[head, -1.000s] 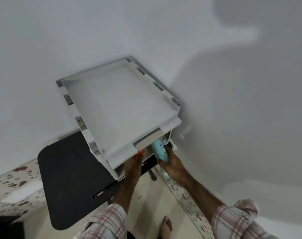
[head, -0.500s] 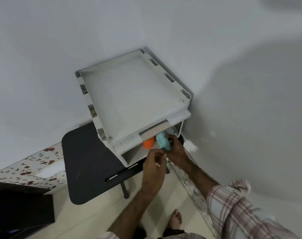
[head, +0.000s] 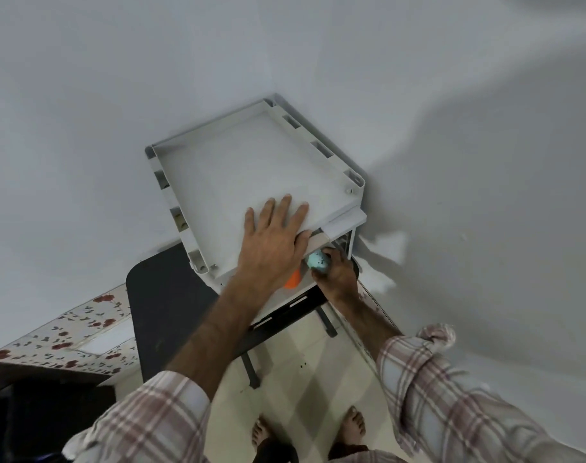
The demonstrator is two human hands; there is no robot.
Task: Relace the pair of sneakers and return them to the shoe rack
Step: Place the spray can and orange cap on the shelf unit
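Two hands: left hand [head: 271, 243] on rack [head: 321, 150], right hand [head: 338, 274] gripping one sneaker [head: 317, 261].

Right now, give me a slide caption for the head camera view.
Left hand rests flat on the white shoe rack while right hand grips a teal sneaker beneath its top shelf.

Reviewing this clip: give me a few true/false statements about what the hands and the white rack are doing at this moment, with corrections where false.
1. The left hand lies flat on the top tray of the shoe rack. True.
2. The right hand is empty. False: it grips a pale blue sneaker at the rack's front opening.
3. Something orange shows under the left hand. True.
4. The top tray holds a pair of shoes. False: only the left hand rests on it.
5. The person wears shoes. False: bare feet show on the floor.
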